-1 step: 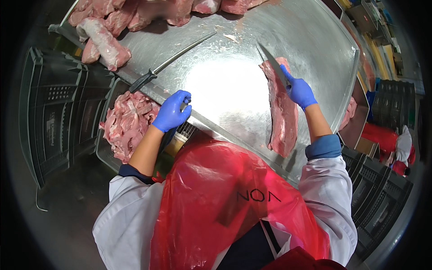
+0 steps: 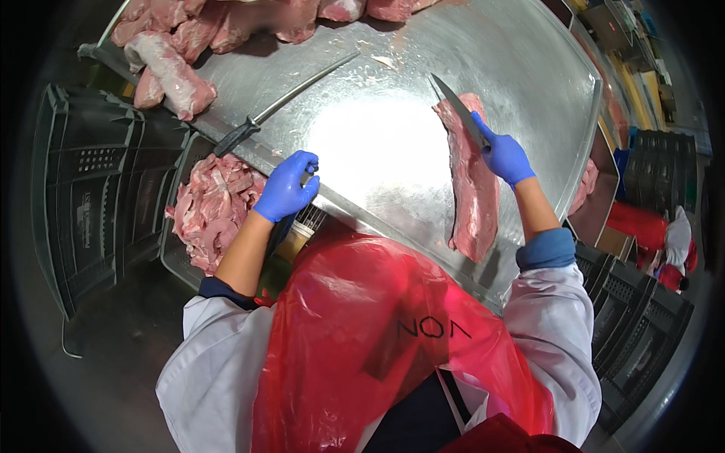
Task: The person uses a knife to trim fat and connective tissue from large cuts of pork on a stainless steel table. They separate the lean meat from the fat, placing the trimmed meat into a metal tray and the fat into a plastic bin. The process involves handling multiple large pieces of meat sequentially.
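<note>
Hardly anything has moved: the right hand is wrapped round a knife, and the raw meat strip just left of it might skid, since the left hand, half-curled, contents unclear, isn't steadying it.

The blue-gloved right hand has a knife in its grip, over the far end of a long meat strip on the metal desk. The left hand curls by the near edge. A sharpening steel lies left, meat chunks far left, trimmings in a crate near left.
</note>
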Motion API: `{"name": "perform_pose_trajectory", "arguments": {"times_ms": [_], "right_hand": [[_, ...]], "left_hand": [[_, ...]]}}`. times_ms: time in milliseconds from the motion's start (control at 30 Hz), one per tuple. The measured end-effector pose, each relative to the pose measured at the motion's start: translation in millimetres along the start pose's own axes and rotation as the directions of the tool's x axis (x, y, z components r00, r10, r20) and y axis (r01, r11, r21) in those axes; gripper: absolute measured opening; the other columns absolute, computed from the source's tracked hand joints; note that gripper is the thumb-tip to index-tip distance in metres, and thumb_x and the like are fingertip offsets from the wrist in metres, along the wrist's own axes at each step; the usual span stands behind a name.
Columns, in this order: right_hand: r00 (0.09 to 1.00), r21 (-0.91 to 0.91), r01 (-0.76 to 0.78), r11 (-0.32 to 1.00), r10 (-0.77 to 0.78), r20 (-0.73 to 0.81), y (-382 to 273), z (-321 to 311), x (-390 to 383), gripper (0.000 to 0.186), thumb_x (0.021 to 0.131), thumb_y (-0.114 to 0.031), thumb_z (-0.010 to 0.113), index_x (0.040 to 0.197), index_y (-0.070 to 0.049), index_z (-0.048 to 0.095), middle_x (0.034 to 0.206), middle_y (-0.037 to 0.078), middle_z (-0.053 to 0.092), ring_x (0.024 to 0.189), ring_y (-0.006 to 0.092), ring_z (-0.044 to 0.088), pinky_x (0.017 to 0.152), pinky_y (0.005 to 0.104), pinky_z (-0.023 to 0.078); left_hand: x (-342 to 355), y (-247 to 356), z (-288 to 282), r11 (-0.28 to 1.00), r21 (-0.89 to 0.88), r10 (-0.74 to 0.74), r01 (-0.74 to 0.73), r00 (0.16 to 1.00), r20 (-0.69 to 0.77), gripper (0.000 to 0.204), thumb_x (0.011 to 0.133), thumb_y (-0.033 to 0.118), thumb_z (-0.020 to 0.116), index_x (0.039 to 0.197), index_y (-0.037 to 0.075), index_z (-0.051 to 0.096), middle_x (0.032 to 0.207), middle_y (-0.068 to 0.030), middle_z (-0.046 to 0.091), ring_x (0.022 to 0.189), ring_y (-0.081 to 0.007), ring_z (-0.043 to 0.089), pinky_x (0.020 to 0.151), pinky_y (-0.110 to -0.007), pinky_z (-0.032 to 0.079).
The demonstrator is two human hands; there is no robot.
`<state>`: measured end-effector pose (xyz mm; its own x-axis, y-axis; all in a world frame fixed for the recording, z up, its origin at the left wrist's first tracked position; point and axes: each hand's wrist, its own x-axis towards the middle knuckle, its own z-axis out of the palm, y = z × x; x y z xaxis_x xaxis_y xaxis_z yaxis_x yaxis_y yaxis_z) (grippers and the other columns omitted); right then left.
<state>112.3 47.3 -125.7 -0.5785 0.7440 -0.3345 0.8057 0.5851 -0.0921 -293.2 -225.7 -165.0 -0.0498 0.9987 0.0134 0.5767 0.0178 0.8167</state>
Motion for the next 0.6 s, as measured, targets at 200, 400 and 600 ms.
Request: {"name": "perform_pose_trajectory", "arguments": {"times_ms": [200, 400, 600], "right_hand": [[0.99, 0.434, 0.096, 0.896, -0.042, -0.131, 14.0, 15.3, -93.0, 0.08, 0.088, -0.011, 0.057, 0.158, -0.035, 0.027, 0.081, 0.026, 0.066, 0.07, 0.0438, 0.065, 0.067, 0.052, 0.051], [1.0, 0.219, -0.022, 0.976, 0.017, 0.027, 0.3, 23.0, -88.5, 0.083, 0.087, -0.01, 0.058, 0.159, -0.036, 0.024, 0.078, 0.027, 0.063, 0.066, 0.0441, 0.063, 0.065, 0.051, 0.05], [0.999, 0.383, -0.005, 0.924, -0.012, 0.041, 21.6, 34.0, -144.4, 0.083, 0.086, -0.011, 0.061, 0.158, -0.037, 0.026, 0.087, 0.027, 0.067, 0.073, 0.0458, 0.066, 0.069, 0.0498, 0.052]], "left_hand": [[-20.4, -18.4, 13.6, 0.988, -0.078, -0.138, 0.136, 0.99, -0.023, 0.03, 0.087, 0.004, 0.066, 0.115, 0.0, 0.057, 0.104, -0.0127, 0.068, 0.094, -0.0226, 0.066, 0.086, -0.035, 0.053], [-12.9, -0.3, 25.5, 0.992, -0.107, -0.063, 0.062, 0.998, -0.009, 0.029, 0.086, 0.007, 0.067, 0.112, 0.001, 0.059, 0.098, -0.0114, 0.065, 0.089, -0.0215, 0.064, 0.081, -0.034, 0.053], [-19.9, 6.9, 29.2, 0.982, -0.127, -0.141, 0.137, 0.99, -0.026, 0.025, 0.088, 0.001, 0.064, 0.112, 0.0, 0.058, 0.102, -0.0106, 0.066, 0.093, -0.0201, 0.065, 0.086, -0.033, 0.052]]}}
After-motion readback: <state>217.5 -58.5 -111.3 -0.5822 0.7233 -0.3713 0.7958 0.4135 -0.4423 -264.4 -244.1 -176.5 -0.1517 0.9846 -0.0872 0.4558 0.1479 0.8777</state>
